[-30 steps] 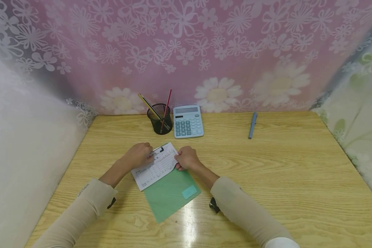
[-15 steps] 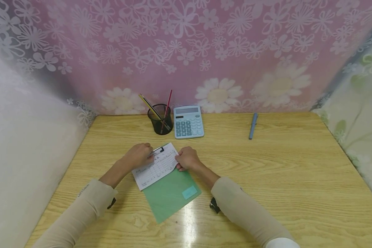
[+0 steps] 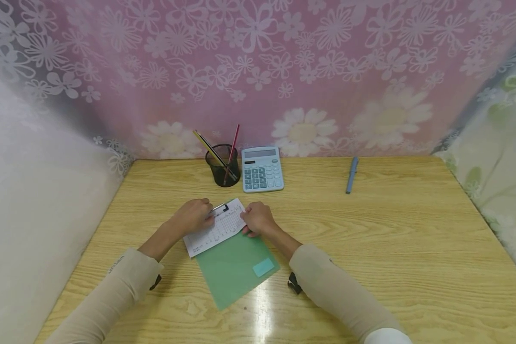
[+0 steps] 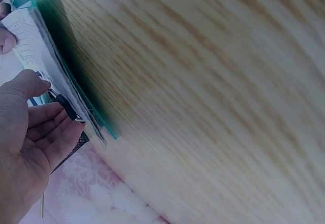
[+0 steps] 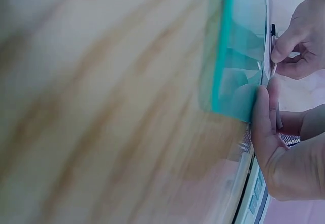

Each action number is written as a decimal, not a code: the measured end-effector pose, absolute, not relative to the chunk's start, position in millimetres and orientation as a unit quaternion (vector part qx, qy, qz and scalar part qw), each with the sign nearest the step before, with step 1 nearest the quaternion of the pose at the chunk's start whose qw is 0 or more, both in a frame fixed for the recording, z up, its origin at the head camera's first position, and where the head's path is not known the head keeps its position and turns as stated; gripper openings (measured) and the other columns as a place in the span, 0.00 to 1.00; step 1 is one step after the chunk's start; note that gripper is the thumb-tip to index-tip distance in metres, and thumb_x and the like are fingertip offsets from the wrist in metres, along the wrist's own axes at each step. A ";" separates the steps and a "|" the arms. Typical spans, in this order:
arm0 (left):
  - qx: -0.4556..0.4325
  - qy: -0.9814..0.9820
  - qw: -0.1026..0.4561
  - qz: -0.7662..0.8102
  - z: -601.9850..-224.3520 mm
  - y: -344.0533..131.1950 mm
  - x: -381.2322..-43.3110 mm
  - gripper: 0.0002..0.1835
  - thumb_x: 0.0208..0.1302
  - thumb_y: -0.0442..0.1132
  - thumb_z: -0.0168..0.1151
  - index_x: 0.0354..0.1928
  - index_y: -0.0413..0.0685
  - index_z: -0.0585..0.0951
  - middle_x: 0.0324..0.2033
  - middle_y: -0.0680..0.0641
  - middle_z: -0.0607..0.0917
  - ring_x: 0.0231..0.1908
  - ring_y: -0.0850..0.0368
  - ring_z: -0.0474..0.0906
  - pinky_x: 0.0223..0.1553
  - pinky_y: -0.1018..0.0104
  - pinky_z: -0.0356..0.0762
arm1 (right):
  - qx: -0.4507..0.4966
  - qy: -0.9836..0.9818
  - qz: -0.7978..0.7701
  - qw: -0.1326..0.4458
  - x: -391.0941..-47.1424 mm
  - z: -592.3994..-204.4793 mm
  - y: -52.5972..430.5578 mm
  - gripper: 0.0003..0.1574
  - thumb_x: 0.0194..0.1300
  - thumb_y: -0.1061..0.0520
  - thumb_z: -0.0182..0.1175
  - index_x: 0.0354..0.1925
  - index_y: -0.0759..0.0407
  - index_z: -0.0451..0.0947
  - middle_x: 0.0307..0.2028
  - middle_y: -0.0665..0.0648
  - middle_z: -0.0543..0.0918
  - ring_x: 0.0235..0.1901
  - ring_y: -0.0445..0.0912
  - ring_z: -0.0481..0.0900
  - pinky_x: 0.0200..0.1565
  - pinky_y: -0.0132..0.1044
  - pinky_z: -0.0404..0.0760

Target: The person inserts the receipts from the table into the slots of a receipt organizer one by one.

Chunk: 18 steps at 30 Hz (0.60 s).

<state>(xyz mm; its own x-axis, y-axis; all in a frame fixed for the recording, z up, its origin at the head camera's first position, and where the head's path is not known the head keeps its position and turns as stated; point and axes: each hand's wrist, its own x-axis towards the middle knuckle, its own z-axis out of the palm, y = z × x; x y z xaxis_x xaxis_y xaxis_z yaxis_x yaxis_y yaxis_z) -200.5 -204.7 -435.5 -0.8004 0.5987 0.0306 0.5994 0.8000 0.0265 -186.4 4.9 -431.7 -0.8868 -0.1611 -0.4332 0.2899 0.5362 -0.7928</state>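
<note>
A green plastic file folder (image 3: 234, 270) with a light-blue label (image 3: 263, 267) lies tilted on the wooden table. White printed sheets (image 3: 223, 231) cover its upper part, under a metal clip (image 3: 220, 208) with a black end. My left hand (image 3: 192, 218) pinches the clip at the folder's top; in the left wrist view its thumb sits on the metal lever, with the fingers around the black end (image 4: 66, 106). At the sheets' right edge, my right hand (image 3: 259, 220) pinches the paper between thumb and fingers. The left hand hides part of the sheets' left side.
Behind the folder stands a black mesh pen holder (image 3: 215, 176) with several pencils. A light-blue calculator (image 3: 263, 169) lies beside it. Farther right is a blue pen (image 3: 351, 175). A pink floral curtain (image 3: 249, 86) backs the table (image 3: 391, 248).
The sheets have slid up the folder towards the clip, and their lower edge now sits higher. My right hand has shifted slightly up and left with them. The left hand stays at the clip.
</note>
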 end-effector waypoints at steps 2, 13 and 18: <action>-0.318 -0.948 0.012 -0.015 -435.5 -204.4 -200.6 0.09 0.56 0.36 0.63 0.21 0.42 0.77 0.20 0.51 0.73 0.21 0.61 0.62 0.25 0.66 0.66 | 0.037 0.846 -0.477 0.236 -186.7 -432.2 4.5 0.10 0.69 0.58 0.52 0.43 0.65 0.74 0.20 0.60 0.83 0.17 0.44 0.80 0.21 0.34 0.80; -0.316 -0.949 0.012 0.000 -434.8 -203.3 -200.0 0.09 0.56 0.38 0.64 0.23 0.41 0.79 0.21 0.50 0.75 0.21 0.61 0.63 0.25 0.67 0.67 | 0.033 0.857 -0.460 0.232 -191.0 -435.6 1.4 0.07 0.69 0.59 0.52 0.38 0.63 0.73 0.18 0.56 0.80 0.15 0.43 0.77 0.19 0.35 0.79; -0.313 -0.950 0.008 0.005 -434.1 -203.1 -199.2 0.08 0.56 0.38 0.64 0.25 0.40 0.81 0.21 0.49 0.76 0.21 0.61 0.64 0.25 0.67 0.68 | 0.035 0.859 -0.453 0.234 -192.9 -438.1 -0.2 0.09 0.69 0.58 0.52 0.41 0.64 0.72 0.17 0.56 0.80 0.15 0.43 0.77 0.19 0.35 0.79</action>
